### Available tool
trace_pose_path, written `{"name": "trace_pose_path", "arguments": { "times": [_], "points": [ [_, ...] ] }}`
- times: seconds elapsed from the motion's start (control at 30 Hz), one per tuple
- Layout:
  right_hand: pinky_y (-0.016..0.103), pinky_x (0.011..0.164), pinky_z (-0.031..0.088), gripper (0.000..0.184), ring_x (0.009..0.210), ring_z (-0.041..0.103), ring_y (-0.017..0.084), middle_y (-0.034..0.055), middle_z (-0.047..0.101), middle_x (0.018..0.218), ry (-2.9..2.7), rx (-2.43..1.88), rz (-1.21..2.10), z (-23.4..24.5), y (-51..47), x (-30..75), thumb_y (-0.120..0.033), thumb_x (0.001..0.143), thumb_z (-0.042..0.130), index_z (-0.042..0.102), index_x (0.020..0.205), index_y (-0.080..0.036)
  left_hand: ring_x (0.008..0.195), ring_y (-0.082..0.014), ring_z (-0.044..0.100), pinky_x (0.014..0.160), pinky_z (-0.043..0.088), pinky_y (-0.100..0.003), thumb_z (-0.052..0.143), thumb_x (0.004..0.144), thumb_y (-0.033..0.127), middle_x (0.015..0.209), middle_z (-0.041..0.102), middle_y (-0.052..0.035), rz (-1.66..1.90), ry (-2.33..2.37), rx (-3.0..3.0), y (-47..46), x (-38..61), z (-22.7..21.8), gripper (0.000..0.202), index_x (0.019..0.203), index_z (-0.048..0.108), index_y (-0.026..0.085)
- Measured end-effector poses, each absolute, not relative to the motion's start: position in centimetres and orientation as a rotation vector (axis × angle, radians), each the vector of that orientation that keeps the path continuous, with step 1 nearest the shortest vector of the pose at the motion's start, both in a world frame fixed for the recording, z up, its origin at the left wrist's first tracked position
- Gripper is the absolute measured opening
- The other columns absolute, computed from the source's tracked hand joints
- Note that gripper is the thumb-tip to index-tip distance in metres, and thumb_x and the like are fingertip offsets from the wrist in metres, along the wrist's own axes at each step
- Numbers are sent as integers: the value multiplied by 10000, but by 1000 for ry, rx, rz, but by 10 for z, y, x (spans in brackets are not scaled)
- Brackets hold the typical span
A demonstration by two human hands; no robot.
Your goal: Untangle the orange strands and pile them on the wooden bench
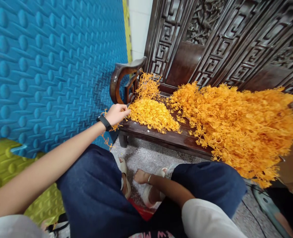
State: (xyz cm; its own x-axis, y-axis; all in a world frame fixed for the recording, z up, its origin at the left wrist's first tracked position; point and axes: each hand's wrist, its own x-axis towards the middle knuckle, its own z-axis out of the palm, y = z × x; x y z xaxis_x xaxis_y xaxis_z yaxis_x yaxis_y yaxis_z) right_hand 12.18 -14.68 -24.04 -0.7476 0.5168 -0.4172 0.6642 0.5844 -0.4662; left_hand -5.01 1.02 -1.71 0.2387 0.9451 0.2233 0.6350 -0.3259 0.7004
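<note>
A: We begin with the surface and the room. What do we record?

B: We record a dark wooden bench [161, 138] with a curved armrest [121, 74] at its left end and a carved back panel [225, 39] rising on the far side. Left of the bench we see a blue embossed foam mat [49, 59] standing as a wall, with a yellow-green mat [7, 165] below it. The floor [146, 158] in front of the bench is grey speckled stone.

A: Containers and contents?

B: We see no box or bin. The bench seat itself carries the material: a small orange pile [153, 114] of thin plastic sprigs lies near the armrest, and a large orange heap [240, 125] spreads over the right part of the seat and hangs past its near edge. The two are near each other, with a strip of bare seat between them. A few loose sprigs [108, 140] hang below the left hand.

A: Hand pose?

B: Our left hand [116, 114] reaches far out, arm nearly straight, a black wristband [104, 122] at the wrist. Its fingers are pinched narrow on sprigs at the left edge of the small pile. Our right hand [141, 177] hangs low between the knees, close to the sandalled feet [151, 193]; it points away from us, and we cannot tell whether it is wide or closed, or whether it holds anything.

A: Clothing in view?

B: Dark blue trousers [96, 195] and a white sleeve [208, 218].
</note>
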Motion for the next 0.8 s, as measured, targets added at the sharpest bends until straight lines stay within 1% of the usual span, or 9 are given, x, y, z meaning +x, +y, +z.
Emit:
{"name": "trace_pose_path", "arguments": {
  "times": [0.1,0.17,0.2,0.27,0.37,0.47,0.53,0.67,0.8],
  "points": [
    [389,800,423,100,836,611,232,112,681,819,2672,728,-700,-218,-105,113,-145,788,513,585,719,-158,529,-121,427,556,272,-251,497,711,317,496,491,15,888,1430,2049,9,-49,-15,244,551,573,148],
    [415,886,372,217,933,571,235,164,650,986,2767,660,-558,-183,-79,114,-141,875,372,586,905,-127,522,-122,425,555,272,-253,492,717,331,486,480,17,905,1426,2047,10,-49,-14,260,543,564,150],
    [418,895,355,261,947,556,235,176,635,1005,2817,636,-471,-160,-67,118,-134,895,322,572,963,-112,522,-122,426,556,273,-254,490,719,338,487,483,15,912,1425,2046,10,-48,-14,267,543,563,151],
    [397,851,365,266,912,547,236,165,626,969,2944,615,-14,-108,-43,130,-166,911,314,561,985,-100,526,-125,432,558,273,-255,485,719,350,496,496,10,919,1421,2048,12,-47,-15,277,545,564,151],
    [364,790,378,247,844,543,233,144,616,927,2981,915,357,-37,-5,156,-250,909,374,558,986,-103,539,-131,442,562,273,-256,473,714,350,499,498,9,928,1420,2051,17,-43,-17,274,534,546,157],
    [371,812,382,264,916,530,258,169,594,996,2970,1383,528,0,32,184,-270,905,390,547,1029,-98,540,-130,435,562,268,-260,472,712,349,495,487,13,922,1402,2075,22,-37,-17,273,522,528,161],
    [398,861,383,319,1016,511,287,192,558,1113,2924,1653,463,3,53,201,-266,870,461,509,1131,-89,530,-126,421,557,264,-261,478,719,358,483,471,19,920,1381,2083,24,-32,-16,280,526,527,161],
    [457,927,380,591,1127,483,312,193,472,1269,2915,1952,78,-13,76,223,-269,782,583,374,1312,-115,516,-119,412,543,273,-252,487,746,413,457,435,34,948,1309,2052,24,-26,-14,324,548,528,159],
    [418,859,448,510,963,575,238,155,525,1224,3099,2086,-444,-26,70,224,-255,751,596,456,1231,-156,492,-109,373,518,270,-244,455,784,446,448,391,50,949,1234,2011,23,-22,-14,351,591,529,162]
  ]
}}
